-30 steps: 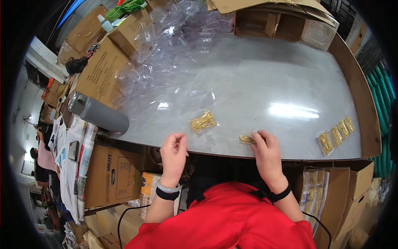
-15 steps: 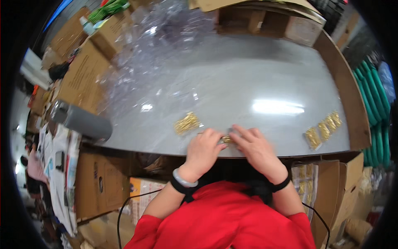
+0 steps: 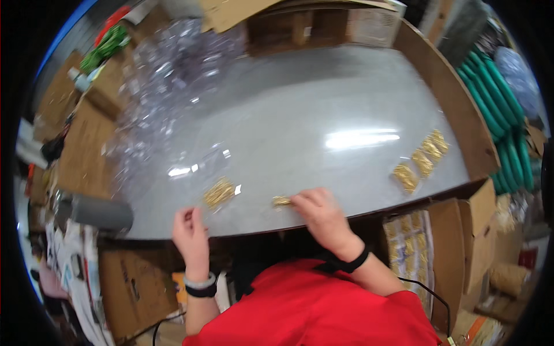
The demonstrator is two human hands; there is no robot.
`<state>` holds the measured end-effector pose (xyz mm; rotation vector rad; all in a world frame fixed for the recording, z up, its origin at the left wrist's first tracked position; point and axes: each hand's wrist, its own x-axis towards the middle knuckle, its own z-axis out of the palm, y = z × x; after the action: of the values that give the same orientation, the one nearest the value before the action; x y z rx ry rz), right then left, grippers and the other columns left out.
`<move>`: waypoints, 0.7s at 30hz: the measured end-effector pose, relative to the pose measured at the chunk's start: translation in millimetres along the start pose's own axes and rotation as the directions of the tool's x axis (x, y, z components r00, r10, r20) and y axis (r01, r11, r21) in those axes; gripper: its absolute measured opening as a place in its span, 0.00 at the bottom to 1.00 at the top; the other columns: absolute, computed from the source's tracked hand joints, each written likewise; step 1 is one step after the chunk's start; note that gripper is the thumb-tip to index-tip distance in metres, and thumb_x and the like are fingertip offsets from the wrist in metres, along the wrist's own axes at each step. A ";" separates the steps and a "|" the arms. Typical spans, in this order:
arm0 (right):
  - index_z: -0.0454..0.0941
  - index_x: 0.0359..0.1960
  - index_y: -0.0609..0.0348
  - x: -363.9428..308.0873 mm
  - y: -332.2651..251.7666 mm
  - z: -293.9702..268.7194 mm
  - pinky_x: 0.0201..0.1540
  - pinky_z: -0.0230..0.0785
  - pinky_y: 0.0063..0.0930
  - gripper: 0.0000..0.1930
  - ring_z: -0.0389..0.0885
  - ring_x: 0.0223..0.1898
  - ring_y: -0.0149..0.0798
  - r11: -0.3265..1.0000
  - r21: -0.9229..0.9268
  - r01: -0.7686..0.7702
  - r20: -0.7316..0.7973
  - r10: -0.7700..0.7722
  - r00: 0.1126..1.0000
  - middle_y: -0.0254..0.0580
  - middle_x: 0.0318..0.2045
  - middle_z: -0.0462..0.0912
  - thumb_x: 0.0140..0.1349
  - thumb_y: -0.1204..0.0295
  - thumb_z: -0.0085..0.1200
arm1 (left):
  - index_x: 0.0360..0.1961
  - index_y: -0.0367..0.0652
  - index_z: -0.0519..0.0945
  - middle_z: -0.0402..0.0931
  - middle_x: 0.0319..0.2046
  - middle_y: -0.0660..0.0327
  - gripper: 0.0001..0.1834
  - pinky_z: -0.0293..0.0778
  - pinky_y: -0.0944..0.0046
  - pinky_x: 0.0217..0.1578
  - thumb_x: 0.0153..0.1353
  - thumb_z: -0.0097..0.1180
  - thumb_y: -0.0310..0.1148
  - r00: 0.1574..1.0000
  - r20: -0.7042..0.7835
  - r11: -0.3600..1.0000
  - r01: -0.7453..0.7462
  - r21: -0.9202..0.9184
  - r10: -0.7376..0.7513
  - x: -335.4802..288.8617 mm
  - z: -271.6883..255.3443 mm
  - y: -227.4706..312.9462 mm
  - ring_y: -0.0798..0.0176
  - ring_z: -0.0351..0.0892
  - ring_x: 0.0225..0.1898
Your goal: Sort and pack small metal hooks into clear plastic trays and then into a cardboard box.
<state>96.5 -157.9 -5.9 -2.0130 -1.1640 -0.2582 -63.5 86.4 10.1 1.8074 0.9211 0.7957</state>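
Observation:
My right hand [image 3: 324, 220] is at the near middle of the grey table, its fingertips closed on the end of a small bundle of thin gold pieces [image 3: 281, 200]. The bundle's right end is hidden under the fingers. My left hand [image 3: 191, 233] is at the front edge, apart from the bundle, with its fingers curled in toward the thumb; whether it holds anything is too blurred to see. Just beyond it lies a loose heap of thin gold pieces [image 3: 220, 194]. At the right, several clear packets of gold pieces [image 3: 406, 176] lie in a slanting row.
Clear plastic bags [image 3: 167, 75] are heaped at the far left. A grey bottle [image 3: 101, 214] lies at the left edge. Cardboard boxes [image 3: 297, 26] stand at the back, and a cardboard wall [image 3: 444, 86] runs along the right. An open carton [image 3: 447, 242] sits below the table's right front.
My hands have moved apart. The left has left the bundle and swung left to the table edge; the right stays at the bundle. The whole view has shifted and turned.

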 end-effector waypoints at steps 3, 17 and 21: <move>0.81 0.44 0.56 0.0 2.2 -4.4 0.48 0.72 0.40 0.13 0.78 0.44 0.48 0.999 0.017 -0.047 -0.016 0.048 0.999 0.40 0.40 0.81 0.57 0.79 0.60 | 0.43 0.31 0.77 0.77 0.30 0.58 0.16 0.69 0.71 0.16 0.72 0.55 0.39 0.969 0.188 0.985 0.143 0.096 -0.159 21.2 -1.2 -1.7 0.72 0.75 0.19; 0.83 0.39 0.54 4.4 -2.8 3.0 0.48 0.71 0.37 0.12 0.78 0.43 0.44 0.996 -0.084 0.012 -0.069 -0.018 0.997 0.35 0.38 0.82 0.53 0.79 0.65 | 0.39 0.33 0.77 0.79 0.43 0.54 0.09 0.87 0.58 0.44 0.73 0.51 0.29 0.816 0.508 0.815 0.479 -0.325 -0.276 -30.1 -15.4 14.4 0.62 0.83 0.42; 0.83 0.40 0.55 5.3 -3.3 3.9 0.47 0.72 0.38 0.11 0.78 0.43 0.45 0.997 -0.072 0.010 -0.042 -0.013 0.999 0.36 0.38 0.82 0.53 0.79 0.65 | 0.39 0.33 0.77 0.79 0.44 0.55 0.07 0.87 0.58 0.44 0.73 0.51 0.27 0.573 0.748 0.705 0.679 -0.204 -0.335 -73.6 -13.3 4.2 0.63 0.83 0.43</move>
<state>96.0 -150.8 -4.1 -2.0532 -1.1548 -0.3516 -110.9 28.4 9.3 1.1098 0.6331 -0.0660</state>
